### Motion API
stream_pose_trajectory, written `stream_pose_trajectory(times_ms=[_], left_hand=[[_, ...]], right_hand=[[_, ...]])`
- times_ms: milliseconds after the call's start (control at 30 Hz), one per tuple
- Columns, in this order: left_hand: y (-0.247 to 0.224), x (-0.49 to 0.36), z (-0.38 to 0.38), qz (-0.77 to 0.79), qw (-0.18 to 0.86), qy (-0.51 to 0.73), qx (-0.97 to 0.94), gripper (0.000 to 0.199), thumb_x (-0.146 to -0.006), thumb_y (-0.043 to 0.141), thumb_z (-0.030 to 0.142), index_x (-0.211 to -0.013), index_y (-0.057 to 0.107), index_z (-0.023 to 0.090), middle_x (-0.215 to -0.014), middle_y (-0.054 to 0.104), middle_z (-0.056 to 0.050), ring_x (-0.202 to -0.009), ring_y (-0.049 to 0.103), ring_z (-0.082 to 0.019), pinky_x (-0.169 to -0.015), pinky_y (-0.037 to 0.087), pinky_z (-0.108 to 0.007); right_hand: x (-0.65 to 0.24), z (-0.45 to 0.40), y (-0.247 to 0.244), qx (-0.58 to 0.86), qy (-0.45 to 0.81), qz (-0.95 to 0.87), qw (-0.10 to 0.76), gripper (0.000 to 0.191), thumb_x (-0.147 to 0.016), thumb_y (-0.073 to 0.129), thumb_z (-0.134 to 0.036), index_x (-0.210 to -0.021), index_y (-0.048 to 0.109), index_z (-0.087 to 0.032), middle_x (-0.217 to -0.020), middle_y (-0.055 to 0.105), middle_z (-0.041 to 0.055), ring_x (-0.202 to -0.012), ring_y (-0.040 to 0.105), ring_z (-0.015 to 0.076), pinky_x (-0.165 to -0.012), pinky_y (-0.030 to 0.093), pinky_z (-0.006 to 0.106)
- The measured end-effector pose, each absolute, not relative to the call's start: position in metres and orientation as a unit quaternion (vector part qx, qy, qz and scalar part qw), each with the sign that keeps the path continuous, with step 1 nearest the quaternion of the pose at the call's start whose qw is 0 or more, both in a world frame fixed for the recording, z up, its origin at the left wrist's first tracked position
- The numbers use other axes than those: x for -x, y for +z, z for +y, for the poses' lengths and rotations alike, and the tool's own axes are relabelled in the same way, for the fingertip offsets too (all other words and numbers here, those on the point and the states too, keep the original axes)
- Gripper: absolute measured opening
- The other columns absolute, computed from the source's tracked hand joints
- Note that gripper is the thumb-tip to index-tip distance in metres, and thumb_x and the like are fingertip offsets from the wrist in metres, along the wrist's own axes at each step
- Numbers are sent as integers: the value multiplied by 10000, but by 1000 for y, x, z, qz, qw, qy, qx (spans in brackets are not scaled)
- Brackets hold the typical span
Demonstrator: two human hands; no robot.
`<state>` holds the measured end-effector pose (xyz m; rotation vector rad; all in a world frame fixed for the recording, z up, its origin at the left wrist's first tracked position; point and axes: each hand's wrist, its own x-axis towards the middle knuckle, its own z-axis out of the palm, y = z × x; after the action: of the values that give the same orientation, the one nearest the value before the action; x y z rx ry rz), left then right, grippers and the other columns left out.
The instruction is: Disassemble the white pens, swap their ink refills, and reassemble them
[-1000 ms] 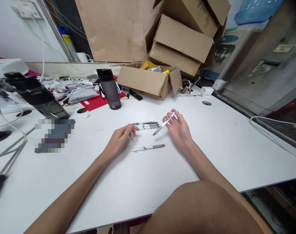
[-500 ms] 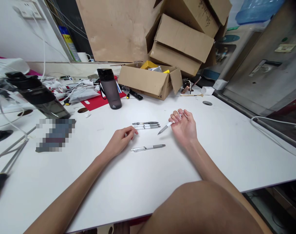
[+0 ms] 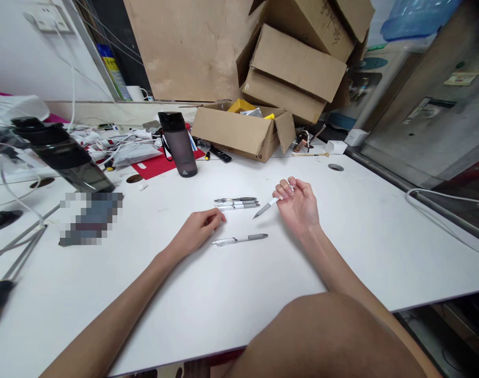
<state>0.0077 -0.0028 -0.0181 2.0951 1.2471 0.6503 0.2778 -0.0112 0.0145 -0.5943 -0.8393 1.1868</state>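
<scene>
My right hand (image 3: 298, 205) is raised palm up over the white table (image 3: 176, 320), its fingers curled round a white pen (image 3: 266, 207). The pen's grey grip and tip slant down to the left. My left hand (image 3: 202, 228) rests on the table with its fingers loosely curled in, and I see nothing in them. Just beyond its fingertips a dark pen (image 3: 235, 199) lies beside white-and-grey pens (image 3: 237, 205), all roughly parallel. Nearer to me, a single white-and-grey pen (image 3: 239, 240) lies apart, its grey end to the right.
A dark water bottle (image 3: 178, 144) stands behind the pens; another bottle (image 3: 66, 157) is at left by a pixelated dark object (image 3: 92, 218). An open cardboard box (image 3: 231, 131) sits at the back under stacked cartons (image 3: 298, 63). Cables and a red sheet (image 3: 156, 164) clutter the back left.
My left hand has shifted slightly, its fingertips a little toward the right and nearer me. The pen in my right hand tilts marginally, its tip slightly lower and further left.
</scene>
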Motion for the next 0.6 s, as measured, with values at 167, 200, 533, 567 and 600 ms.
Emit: stream_pose_trajectory(times_ms=[167,200,533,567,600], left_hand=[[-19,-8,-2,464,302,244,-796,331,-991,423,373,-978,718,223,-692,590,11,-590,434,-149,-599,328,-269],[-19,-8,-2,463,302,243,-797,329,-991,424,372,-977,717,223,-691,586,12,-593,434,-150,-602,330,-269],[-18,-8,-3,469,297,233,-799,318,-982,434,372,-968,720,233,-701,595,12,-617,459,-155,-612,330,-273],[-18,-8,-3,469,297,232,-799,318,-981,435,374,-968,720,232,-700,595,13,-616,460,-155,-612,331,-273],[-17,-8,-3,469,296,232,-799,321,-981,433,376,-969,719,231,-698,594,14,-615,460,-155,-611,329,-272]], right_hand=[[-278,-12,16,259,532,-372,715,314,-971,457,-359,-697,359,-243,-672,244,-27,-577,309,171,-619,447,312],[-278,-12,16,258,534,-367,717,306,-969,453,-351,-697,362,-243,-672,246,-27,-578,309,172,-621,446,314],[-278,-11,14,259,537,-359,718,305,-964,458,-373,-701,364,-249,-666,256,-26,-581,319,178,-619,446,325],[-278,-11,14,254,540,-357,719,297,-964,454,-353,-701,364,-247,-664,256,-25,-579,318,176,-615,444,322],[-278,-11,14,246,545,-351,721,288,-964,450,-335,-703,368,-246,-664,257,-25,-577,318,174,-611,441,317]])
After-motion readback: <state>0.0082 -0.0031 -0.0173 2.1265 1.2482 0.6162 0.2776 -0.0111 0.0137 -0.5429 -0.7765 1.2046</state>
